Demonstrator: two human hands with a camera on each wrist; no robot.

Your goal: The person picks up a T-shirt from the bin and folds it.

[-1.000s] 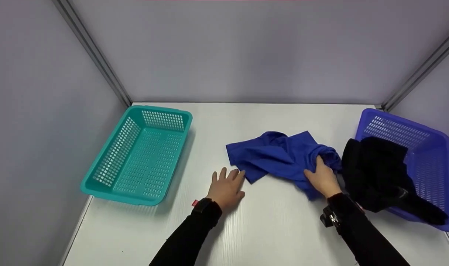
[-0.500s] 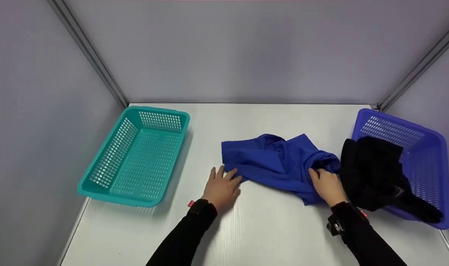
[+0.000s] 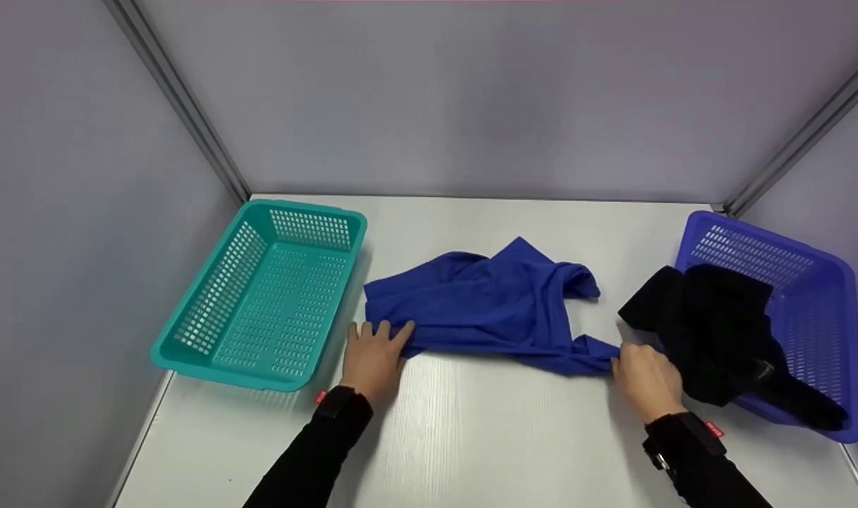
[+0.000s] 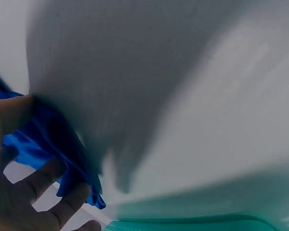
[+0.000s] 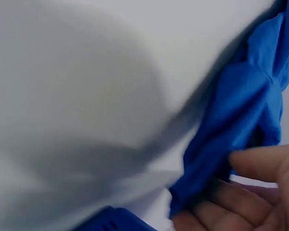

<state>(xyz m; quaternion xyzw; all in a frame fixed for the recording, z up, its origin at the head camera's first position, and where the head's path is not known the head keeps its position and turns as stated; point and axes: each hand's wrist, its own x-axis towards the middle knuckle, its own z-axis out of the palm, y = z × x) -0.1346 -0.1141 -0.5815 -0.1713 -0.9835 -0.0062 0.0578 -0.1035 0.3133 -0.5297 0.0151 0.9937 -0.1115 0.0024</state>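
A crumpled blue garment [image 3: 471, 300] lies across the middle of the white table. My left hand [image 3: 374, 356] rests on its left end with the fingers spread and fairly straight. In the left wrist view the cloth [image 4: 62, 147] shows between the thumb and the fingers. My right hand [image 3: 648, 377] pinches a corner at the garment's lower right, drawing that strip out to the right. The right wrist view has the blue fabric [image 5: 231, 110] running down to the thumb and curled fingers. Another flap of the garment lies curled at its upper right.
At the left stands a teal mesh basket [image 3: 162, 353] with no clothes in it. A purple-blue basket [image 3: 852, 339] stands at the right. Black clothing [image 3: 725, 331] hangs over its near-left rim onto the table, close to my right hand. Grey panels enclose the table.
The garment has shifted left and spread out. My left hand has moved left with its end; my right hand has gone from the bunched cloth to the stretched lower-right corner.
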